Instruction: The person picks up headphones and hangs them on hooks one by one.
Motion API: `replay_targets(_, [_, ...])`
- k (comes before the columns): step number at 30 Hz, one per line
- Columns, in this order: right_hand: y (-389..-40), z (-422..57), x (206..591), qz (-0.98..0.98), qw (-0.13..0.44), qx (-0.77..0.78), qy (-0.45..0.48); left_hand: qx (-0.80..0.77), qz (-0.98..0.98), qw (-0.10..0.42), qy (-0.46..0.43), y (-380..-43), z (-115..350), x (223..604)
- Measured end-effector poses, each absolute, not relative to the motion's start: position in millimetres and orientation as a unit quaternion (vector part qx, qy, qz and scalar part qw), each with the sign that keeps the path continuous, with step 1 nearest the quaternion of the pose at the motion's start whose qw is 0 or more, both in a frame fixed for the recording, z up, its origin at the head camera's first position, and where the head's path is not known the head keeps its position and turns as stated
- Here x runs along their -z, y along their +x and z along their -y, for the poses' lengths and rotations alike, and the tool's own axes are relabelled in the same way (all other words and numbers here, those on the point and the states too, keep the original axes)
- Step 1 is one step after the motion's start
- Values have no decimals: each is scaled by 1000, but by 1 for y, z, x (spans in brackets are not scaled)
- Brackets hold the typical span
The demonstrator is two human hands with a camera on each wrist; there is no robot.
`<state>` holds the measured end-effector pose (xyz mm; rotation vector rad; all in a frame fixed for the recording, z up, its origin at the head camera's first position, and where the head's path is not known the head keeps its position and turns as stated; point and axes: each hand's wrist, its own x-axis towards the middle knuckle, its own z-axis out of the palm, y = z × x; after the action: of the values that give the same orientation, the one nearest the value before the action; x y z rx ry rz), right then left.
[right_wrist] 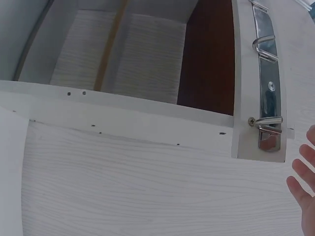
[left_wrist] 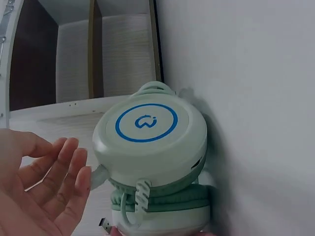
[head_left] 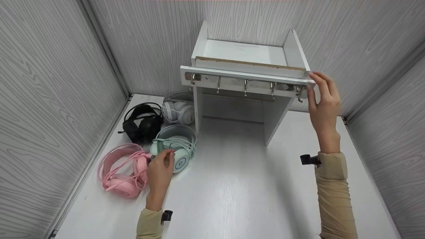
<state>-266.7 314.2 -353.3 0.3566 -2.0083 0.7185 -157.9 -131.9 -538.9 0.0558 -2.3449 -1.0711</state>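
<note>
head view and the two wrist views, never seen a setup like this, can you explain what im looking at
There's no machine here, just a person's two bare hands. A camera worn on the head looks forward and down; one on each wrist looks at that hand's work. On the white table lie a pink headset, black headset, white headset and mint-green headset. A white shelf unit stands there too, with a metal hook rail across its front. The left hand, beside the mint-green headset, appears to hold nothing. The right hand is at the rail's right end; whether it touches is hard to tell.
</note>
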Motion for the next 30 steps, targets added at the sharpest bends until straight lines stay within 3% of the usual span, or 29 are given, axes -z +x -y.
replay_targets(11, [-299, -298, 342, 873, 403, -194, 196, 399, 874, 274, 51, -154, 145, 536])
replay_targets(30, [-302, -290, 338, 867, 412, -169, 222, 395, 875, 266, 80, -150, 150, 540])
